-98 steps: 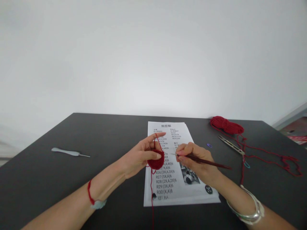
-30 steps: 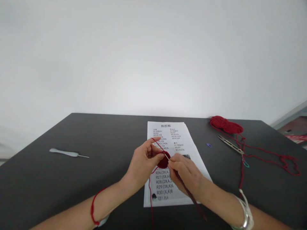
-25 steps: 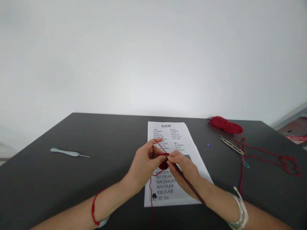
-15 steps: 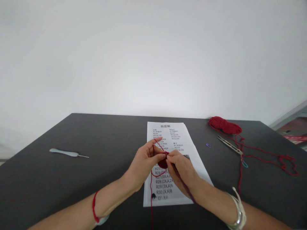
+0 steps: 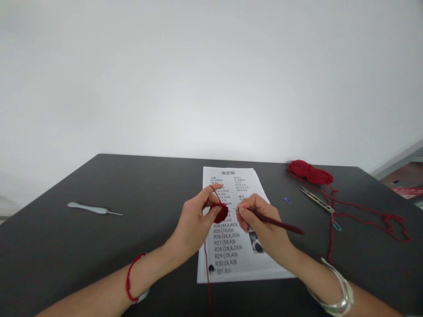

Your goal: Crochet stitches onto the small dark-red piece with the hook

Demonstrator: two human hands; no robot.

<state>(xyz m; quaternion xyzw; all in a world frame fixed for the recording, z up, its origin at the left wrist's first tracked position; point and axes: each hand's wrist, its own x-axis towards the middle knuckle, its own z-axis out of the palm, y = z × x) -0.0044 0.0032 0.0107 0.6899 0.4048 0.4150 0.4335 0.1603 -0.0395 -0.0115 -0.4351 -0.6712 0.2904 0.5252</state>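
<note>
My left hand (image 5: pixel 195 219) pinches a small dark red crochet piece (image 5: pixel 221 214) between thumb and fingers, with red yarn looped over the raised index finger and trailing down past the table's front edge. A crochet hook with a dark red handle (image 5: pixel 279 223) is in my right hand (image 5: pixel 262 222), held like a pen. Its thin metal shaft points left and reaches the edge of the red piece; whether the tip sits in a stitch is too small to tell. Both hands are above printed sheets (image 5: pixel 228 259) lying on the dark table.
A grey-handled hook (image 5: pixel 89 208) lies at the left. On the right are a red yarn skein (image 5: pixel 309 172), small snips (image 5: pixel 316 199), a purple stitch marker (image 5: pixel 287 200), a teal marker (image 5: pixel 337 226) and loose yarn strands (image 5: pixel 370 216). Behind the table (image 5: pixel 148 176) rises a white wall.
My right hand has moved a little right, away from my left hand, and the hook has swung to point left. More of the red piece shows, and it is slightly higher.
</note>
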